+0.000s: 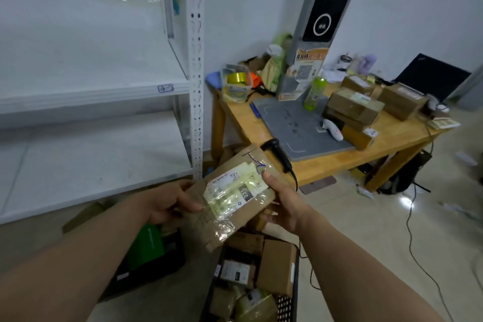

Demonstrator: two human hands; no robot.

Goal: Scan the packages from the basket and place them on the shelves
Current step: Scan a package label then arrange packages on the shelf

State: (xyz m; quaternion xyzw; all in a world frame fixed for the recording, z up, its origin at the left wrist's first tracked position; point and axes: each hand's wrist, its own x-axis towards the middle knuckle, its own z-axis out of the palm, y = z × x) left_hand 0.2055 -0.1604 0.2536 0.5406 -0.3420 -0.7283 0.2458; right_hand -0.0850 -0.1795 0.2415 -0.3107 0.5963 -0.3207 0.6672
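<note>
Head view: left grip (170, 204) and right grip (285, 204) pinch brown package (228, 162), label (236, 189) perhaps taped

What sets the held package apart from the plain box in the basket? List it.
The held package is gripped by the left hand and right hand above the basket; the plain box lies inside it. The held package shows a white label; the plain box's face is bare. Both are brown cardboard.

Light: dim, cool, diffuse; shadows were soft.
Glare: one bright spot lay on the floor (406, 201); tape (222, 227) on the package (251, 162) shone.
Focus: soft throughout; label (235, 188) print was smeared, forearms (78, 269) blurred at the lower edge.
Distortion: wide-angle; shelf (94, 97) edges bowed, table (326, 162) leaned near the right side.
</note>
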